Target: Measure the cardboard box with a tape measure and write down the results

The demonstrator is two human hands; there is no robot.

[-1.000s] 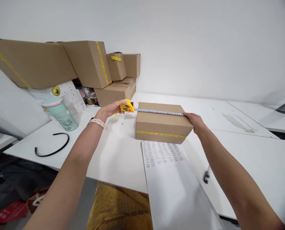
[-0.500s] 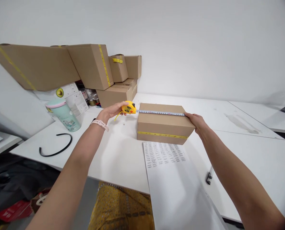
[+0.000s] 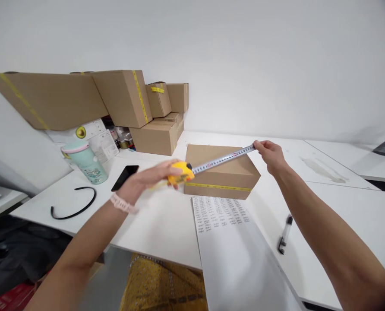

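A yellow tape measure [image 3: 181,172] is in my left hand [image 3: 156,175], blurred a little by motion. My right hand [image 3: 270,156] pinches the free end of its metal blade, which stretches between the hands and slants up to the right. Behind and below the blade lies a brown cardboard box [image 3: 218,178] with a yellow strip along its front side. The blade passes above the box, angled across its top. In front of the box, a sheet of paper [image 3: 238,255] bears rows of handwriting near its far end.
Several cardboard boxes [image 3: 121,97] are stacked at the back left. A mint tumbler [image 3: 90,164], a black phone [image 3: 125,177] and a curved black band [image 3: 77,211] lie or stand at left. A pen [image 3: 285,235] rests right of the paper, on the white table [image 3: 166,233].
My left hand has moved right and nearer to me with the tape case, uncovering the phone. My right hand has lifted the blade's end off the box edge; less blade is out.
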